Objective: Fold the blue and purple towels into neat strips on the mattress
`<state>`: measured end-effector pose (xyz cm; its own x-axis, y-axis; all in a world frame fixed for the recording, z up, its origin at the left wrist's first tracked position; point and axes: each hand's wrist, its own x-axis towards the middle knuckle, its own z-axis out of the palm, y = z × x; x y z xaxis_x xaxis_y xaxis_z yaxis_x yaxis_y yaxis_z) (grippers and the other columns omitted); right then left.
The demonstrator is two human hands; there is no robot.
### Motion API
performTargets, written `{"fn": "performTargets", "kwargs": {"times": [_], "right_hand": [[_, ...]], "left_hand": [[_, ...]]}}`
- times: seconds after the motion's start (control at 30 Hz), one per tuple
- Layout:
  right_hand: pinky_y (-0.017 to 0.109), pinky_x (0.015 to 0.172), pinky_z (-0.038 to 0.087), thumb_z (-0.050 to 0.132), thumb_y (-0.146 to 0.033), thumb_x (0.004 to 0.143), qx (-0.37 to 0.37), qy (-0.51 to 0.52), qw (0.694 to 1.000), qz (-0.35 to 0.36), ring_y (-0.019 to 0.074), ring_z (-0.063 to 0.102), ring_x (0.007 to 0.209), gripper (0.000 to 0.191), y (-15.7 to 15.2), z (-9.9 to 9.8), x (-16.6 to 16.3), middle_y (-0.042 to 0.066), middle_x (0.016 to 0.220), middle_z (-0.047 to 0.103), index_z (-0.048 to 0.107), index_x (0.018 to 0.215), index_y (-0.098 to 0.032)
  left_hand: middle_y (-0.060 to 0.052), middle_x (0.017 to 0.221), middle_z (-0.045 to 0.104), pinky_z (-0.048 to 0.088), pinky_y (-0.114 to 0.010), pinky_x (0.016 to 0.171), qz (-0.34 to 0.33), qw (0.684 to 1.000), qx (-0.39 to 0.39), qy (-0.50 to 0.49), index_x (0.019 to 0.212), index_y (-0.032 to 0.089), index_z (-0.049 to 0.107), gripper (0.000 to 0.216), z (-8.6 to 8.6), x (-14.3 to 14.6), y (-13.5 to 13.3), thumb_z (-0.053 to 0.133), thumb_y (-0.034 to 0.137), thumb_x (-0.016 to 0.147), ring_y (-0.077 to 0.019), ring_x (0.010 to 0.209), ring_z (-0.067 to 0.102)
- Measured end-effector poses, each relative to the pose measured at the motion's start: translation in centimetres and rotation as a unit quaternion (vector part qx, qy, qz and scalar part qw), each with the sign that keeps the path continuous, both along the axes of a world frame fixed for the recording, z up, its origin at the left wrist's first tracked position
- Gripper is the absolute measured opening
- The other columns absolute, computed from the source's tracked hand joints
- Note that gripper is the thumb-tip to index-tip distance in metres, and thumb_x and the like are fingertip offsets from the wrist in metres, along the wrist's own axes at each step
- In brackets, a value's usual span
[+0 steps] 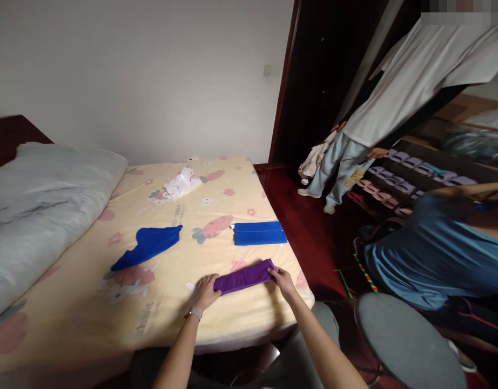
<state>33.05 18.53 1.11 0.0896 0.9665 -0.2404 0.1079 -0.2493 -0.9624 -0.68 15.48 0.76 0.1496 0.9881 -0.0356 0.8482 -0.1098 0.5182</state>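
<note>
A purple cloth (pixel 244 277), folded into a long narrow strip, lies on the yellow patterned bedsheet (pixel 160 302) near the bed's front edge. My left hand (pixel 204 292), with a watch at the wrist, is closed on the strip's left end. My right hand (pixel 282 279) pinches its right end. Behind it lies a neatly folded blue cloth (pixel 259 233). An unfolded blue cloth (pixel 147 246) sits crumpled to the left.
A grey duvet (pixel 34 205) is heaped at the bed's left. A white plastic bag (pixel 180 183) lies near the far edge. A person in a white top (pixel 378 108) stands by the dark wardrobe. Another person in blue (pixel 431 248) bends at right. A grey stool (pixel 406 346) stands near me.
</note>
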Motion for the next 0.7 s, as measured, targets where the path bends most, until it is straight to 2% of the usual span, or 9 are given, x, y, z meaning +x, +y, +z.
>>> {"fn": "performTargets", "kwargs": {"times": [0.07, 0.13, 0.27, 0.37, 0.47, 0.6, 0.7], "right_hand": [[0.038, 0.085, 0.058, 0.063, -0.058, 0.078, 0.027, 0.036, 0.999, -0.003, 0.0265, 0.072, 0.093, 0.053, 0.5, 2.8, -0.4, 0.012, 0.100, 0.076, 0.072, 0.104, -0.012], [0.039, 0.090, 0.056, 0.071, -0.054, 0.076, 0.068, 0.080, 0.994, -0.003, 0.0261, 0.070, 0.099, 0.052, 1.0, 6.5, -0.9, 0.011, 0.107, 0.075, 0.072, 0.110, -0.014], [0.040, 0.096, 0.052, 0.079, -0.047, 0.075, 0.153, 0.122, 0.979, 0.054, 0.0257, 0.066, 0.107, 0.048, 1.1, 14.8, -2.6, 0.009, 0.115, 0.073, 0.072, 0.113, -0.020], [0.038, 0.094, 0.053, 0.079, -0.044, 0.078, 0.199, 0.087, 0.967, 0.133, 0.0242, 0.066, 0.105, 0.042, 0.4, 18.8, -4.1, 0.007, 0.116, 0.072, 0.071, 0.114, -0.022], [0.037, 0.094, 0.051, 0.077, -0.041, 0.081, 0.240, 0.043, 0.952, 0.188, 0.0231, 0.065, 0.107, 0.037, -0.4, 19.7, -5.6, 0.007, 0.117, 0.070, 0.072, 0.113, -0.024], [0.037, 0.094, 0.052, 0.077, -0.040, 0.081, 0.234, 0.042, 0.945, 0.225, 0.0232, 0.065, 0.107, 0.036, -1.2, 18.3, -6.8, 0.008, 0.116, 0.070, 0.071, 0.113, -0.023], [0.037, 0.094, 0.052, 0.077, -0.038, 0.082, 0.245, 0.035, 0.938, 0.242, 0.0234, 0.065, 0.108, 0.037, -1.5, 17.9, -7.2, 0.008, 0.116, 0.070, 0.071, 0.116, -0.025]], "left_hand": [[-0.007, 0.112, 0.072, 0.048, -0.039, 0.098, -0.022, 0.999, -0.019, -0.016, 0.109, 0.023, 0.069, 0.043, 0.5, -0.2, 0.0, 0.069, 0.018, 0.066, -0.0261, 0.107, 0.065], [-0.006, 0.102, 0.072, 0.051, -0.034, 0.089, -0.032, 0.998, -0.032, -0.040, 0.099, 0.021, 0.069, 0.032, 0.6, 0.1, -0.3, 0.070, 0.021, 0.067, -0.0241, 0.098, 0.067], [-0.007, 0.109, 0.072, 0.054, -0.028, 0.081, -0.037, 0.993, -0.045, -0.103, 0.111, 0.020, 0.062, 0.029, -0.4, 2.2, -0.9, 0.061, 0.027, 0.083, -0.0191, 0.095, 0.070], [-0.010, 0.117, 0.071, 0.055, -0.029, 0.083, -0.002, 0.985, -0.032, -0.171, 0.119, 0.019, 0.057, 0.033, -1.8, 4.3, -0.9, 0.056, 0.031, 0.089, -0.0195, 0.101, 0.070], [-0.014, 0.118, 0.071, 0.056, -0.035, 0.085, 0.056, 0.977, -0.014, -0.205, 0.123, 0.017, 0.056, 0.037, -3.2, 5.8, -1.1, 0.057, 0.031, 0.088, -0.0233, 0.105, 0.069], [-0.016, 0.110, 0.073, 0.055, -0.041, 0.084, 0.096, 0.977, -0.011, -0.189, 0.117, 0.017, 0.062, 0.033, -4.4, 6.6, -2.3, 0.058, 0.027, 0.086, -0.0294, 0.104, 0.070], [-0.015, 0.113, 0.073, 0.054, -0.042, 0.088, 0.110, 0.977, -0.009, -0.185, 0.116, 0.020, 0.065, 0.032, -4.8, 6.9, -2.8, 0.057, 0.024, 0.085, -0.0310, 0.109, 0.068]]}}
